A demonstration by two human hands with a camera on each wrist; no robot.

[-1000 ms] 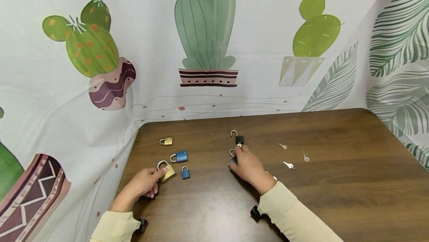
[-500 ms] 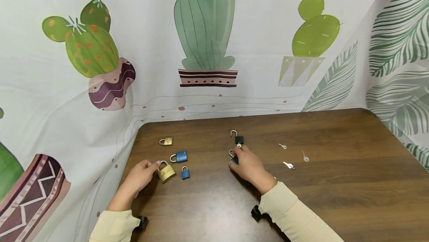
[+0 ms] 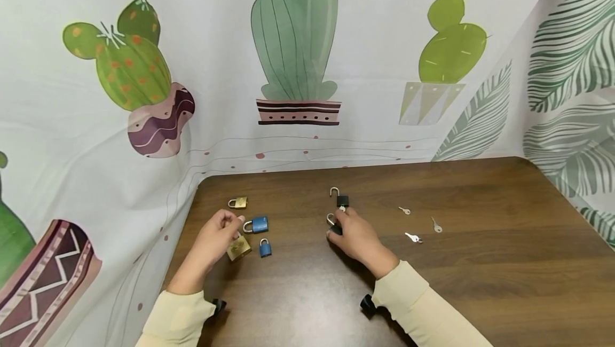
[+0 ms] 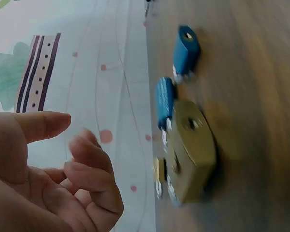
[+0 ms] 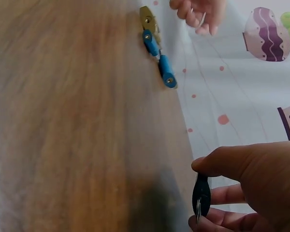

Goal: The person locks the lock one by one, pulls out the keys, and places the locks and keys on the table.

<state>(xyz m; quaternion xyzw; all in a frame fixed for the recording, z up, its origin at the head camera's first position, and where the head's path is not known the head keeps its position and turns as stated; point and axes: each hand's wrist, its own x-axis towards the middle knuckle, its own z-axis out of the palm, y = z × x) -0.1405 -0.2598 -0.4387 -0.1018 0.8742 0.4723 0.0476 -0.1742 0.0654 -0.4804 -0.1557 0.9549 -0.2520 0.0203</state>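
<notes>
My left hand [image 3: 215, 240] hovers over the large brass padlock [image 3: 238, 250], its fingers loosely bent. In the left wrist view the thumb and fingers [image 4: 94, 174] stand apart with nothing between them. A small brass padlock [image 3: 240, 203], a larger blue padlock [image 3: 260, 224] and a small blue padlock [image 3: 265, 249] lie close by. My right hand [image 3: 359, 237] pinches a black padlock [image 5: 201, 193] between thumb and fingers. Its shackle is swung open, and a key shows at its end in the right wrist view. Just beyond lies another black padlock [image 3: 343, 200], unlocked, with a key in it.
Three loose silver keys lie on the right: one at the back [image 3: 405, 211], a second [image 3: 436, 225] farther right, a third [image 3: 413, 237] nearer. The wooden table [image 3: 480, 283] ends at a white cloth [image 3: 216, 96] printed with cacti.
My left hand has let go of the large brass padlock, lifting off and moving up and to the right over its shackle. The right hand stays in place with the black padlock.
</notes>
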